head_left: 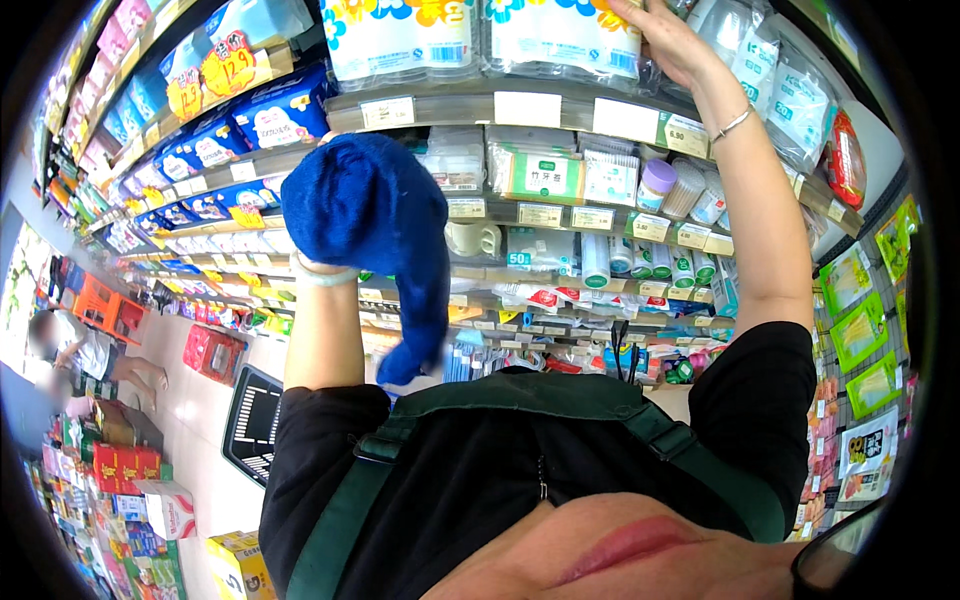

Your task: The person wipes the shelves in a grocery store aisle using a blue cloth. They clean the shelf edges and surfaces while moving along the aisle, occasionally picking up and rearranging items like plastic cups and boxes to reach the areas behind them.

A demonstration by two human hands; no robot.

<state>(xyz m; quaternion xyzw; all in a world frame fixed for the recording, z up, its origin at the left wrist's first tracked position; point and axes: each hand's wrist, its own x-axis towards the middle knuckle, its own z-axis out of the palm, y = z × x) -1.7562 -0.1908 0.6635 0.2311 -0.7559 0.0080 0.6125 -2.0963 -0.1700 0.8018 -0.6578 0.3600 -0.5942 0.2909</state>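
A bunched blue cloth (pixel 365 205) covers my left hand and hangs down in a long tail on its right. My left fingers are almost wholly hidden in it, in front of the shelf edge. My right hand (pixel 672 42) reaches up to the top shelf and grips the right end of a clear-wrapped pack of paper rolls (pixel 560 45) with a flower print; its fingertips run to the picture's upper edge. Beside it on the left stands a second such pack (pixel 400 45). A price-label strip (pixel 480 108) runs below both packs.
Lower shelves hold cotton swabs (pixel 612 175), a purple-lidded tub (pixel 656 182) and a pale mug (pixel 472 240). Blue packs (pixel 280 115) line the left shelves. Clear bags (pixel 800 105) stand at the right. On the floor are a dark basket (pixel 252 425) and a red crate (pixel 213 352); another person (pixel 85 345) is farther left.
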